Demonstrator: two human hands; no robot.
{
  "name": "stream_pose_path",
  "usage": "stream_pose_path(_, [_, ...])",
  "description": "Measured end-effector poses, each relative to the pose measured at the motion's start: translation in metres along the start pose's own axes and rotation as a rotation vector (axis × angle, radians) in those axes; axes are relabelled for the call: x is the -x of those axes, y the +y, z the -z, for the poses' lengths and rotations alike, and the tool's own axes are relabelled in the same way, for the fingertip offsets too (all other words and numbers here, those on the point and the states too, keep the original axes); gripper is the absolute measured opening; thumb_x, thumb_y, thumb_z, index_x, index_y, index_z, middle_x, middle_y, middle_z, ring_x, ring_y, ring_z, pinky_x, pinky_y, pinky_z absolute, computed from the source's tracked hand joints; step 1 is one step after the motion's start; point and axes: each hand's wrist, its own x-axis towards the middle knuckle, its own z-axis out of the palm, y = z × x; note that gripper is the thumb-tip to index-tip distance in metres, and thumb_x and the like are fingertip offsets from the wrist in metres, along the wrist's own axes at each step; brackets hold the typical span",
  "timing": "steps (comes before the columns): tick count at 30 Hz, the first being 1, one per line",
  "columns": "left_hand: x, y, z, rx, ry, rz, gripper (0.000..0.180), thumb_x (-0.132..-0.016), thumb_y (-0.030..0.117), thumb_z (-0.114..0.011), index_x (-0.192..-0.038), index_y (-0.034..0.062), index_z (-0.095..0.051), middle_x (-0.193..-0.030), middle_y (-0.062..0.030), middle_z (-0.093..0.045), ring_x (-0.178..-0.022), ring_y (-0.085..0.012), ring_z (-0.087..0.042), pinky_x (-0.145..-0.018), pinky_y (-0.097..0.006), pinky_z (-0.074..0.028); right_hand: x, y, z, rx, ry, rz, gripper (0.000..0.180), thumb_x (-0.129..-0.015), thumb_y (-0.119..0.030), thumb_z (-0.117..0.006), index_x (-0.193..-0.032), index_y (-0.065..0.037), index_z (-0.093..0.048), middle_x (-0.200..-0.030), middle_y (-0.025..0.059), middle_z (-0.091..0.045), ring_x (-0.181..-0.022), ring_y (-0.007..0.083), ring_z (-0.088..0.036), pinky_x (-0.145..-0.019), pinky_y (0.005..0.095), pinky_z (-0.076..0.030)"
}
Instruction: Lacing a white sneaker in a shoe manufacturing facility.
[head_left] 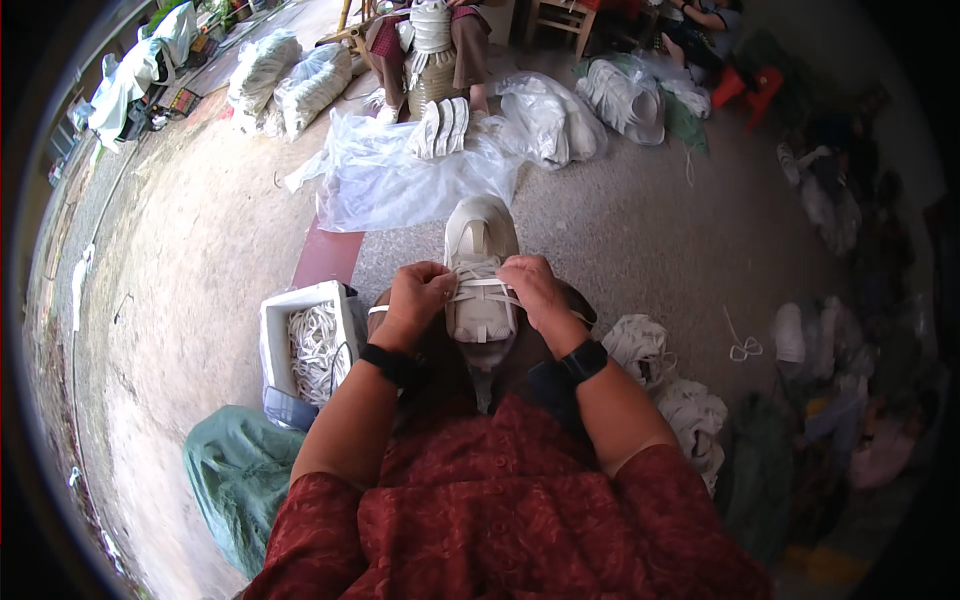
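A pale cream shoe (481, 262) is held on the lap, toe pointing away, with a white lace (478, 287) drawn across its eyelets. The left hand (418, 293) is closed on the lace at the shoe's left edge, and the right hand (533, 288) is pinched shut on it at the right edge. Even tension is judged best kept on both ends, each crossing laid flat. A white box of laces (312, 347) is set on the floor just left of the lap.

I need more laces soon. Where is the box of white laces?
In the head view, the white box of laces sits on the floor at the person's left, beside the left hand and above a green bag.
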Motion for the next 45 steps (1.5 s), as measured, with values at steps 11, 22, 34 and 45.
stream_pose_path(11, [0.013,0.04,0.003,0.07,-0.259,0.059,0.016,-0.081,0.019,-0.058,-0.073,0.0045,-0.058,-0.063,0.0042,-0.049,-0.061,-0.0044,-0.044,-0.058,-0.019,-0.035,-0.002,0.02,0.009,0.192,0.123,0.059,0.032,-0.081,-0.023,-0.063,-0.062,0.002,-0.057,-0.054,-0.0002,-0.051,-0.053,0.0057,-0.04,-0.048,0.0262,-0.036])
stream_pose_path(22, [0.007,0.008,0.003,-0.292,0.087,0.004,0.02,-0.076,0.018,-0.058,-0.067,0.0009,-0.055,-0.064,-0.0035,-0.057,-0.056,-0.0095,-0.051,-0.051,-0.025,-0.04,0.014,0.008,0.013,0.705,0.222,0.215,0.017,-0.071,-0.013,-0.065,-0.067,0.0,-0.055,-0.061,0.0171,-0.054,-0.055,0.0303,-0.053,-0.055,0.0361,-0.043])
stream_pose_path(34, [0.057,-0.013,0.063,0.198,0.344,-0.287,0.009,-0.079,0.002,-0.063,-0.075,0.0033,-0.055,-0.069,0.0004,-0.057,-0.058,-0.0055,-0.051,-0.055,-0.018,-0.042,0.076,-0.002,0.112,-0.116,0.454,-0.013,0.018,-0.062,0.008,-0.051,-0.074,-0.004,-0.056,-0.058,0.0001,-0.048,-0.047,0.009,-0.044,-0.041,0.0249,-0.031])
stream_pose_path(45, [0.088,0.038,0.049,-0.723,0.062,-0.488,0.01,-0.074,0.011,-0.067,-0.077,0.0027,-0.063,-0.066,-0.012,-0.06,-0.058,-0.0223,-0.059,-0.055,-0.031,-0.045,0.049,-0.011,0.032,0.995,0.038,0.648,0.013,-0.074,-0.009,-0.059,-0.083,-0.003,-0.054,-0.066,0.0169,-0.055,-0.067,0.0375,-0.056,-0.062,0.0446,-0.044])
